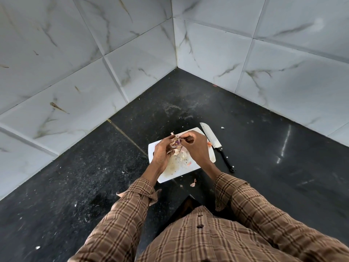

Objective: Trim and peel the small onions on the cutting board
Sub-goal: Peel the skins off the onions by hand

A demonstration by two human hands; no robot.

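Sleeves: I see brown checked shirt sleeves (251, 207) closest to me, both forearms reaching forward over the black speckled stone tabletop (79, 186).
Scraps near me: a pinkish curl of onion skin (193, 183) lies on the tabletop just off the near edge of the board.
Board: the white rectangular plastic cutting board (188, 168) sits tilted relative to the tabletop edge, smeared and dotted with bits of peel in its middle.
Left grip: my left hand (162, 152) is above the board, fingers curled round the small purple onion (177, 142), holding it with loose papery skin hanging below.
Right grip: my right hand (196, 146) meets the left over the board, fingertips pinched on a flap of skin at the onion's top; how tightly, I cannot tell.
Onion place: held between both hands, above the far half of the board, not resting on it.
Peel pile: pale loose skins (176, 152) gather under the hands on the board.
Knife: a black-handled kitchen knife with a dimpled steel blade (212, 138) lies on the tabletop just right of the board, tip pointing away from me.
Walls: white marble-veined tiles (113, 53) meet in a corner beyond.
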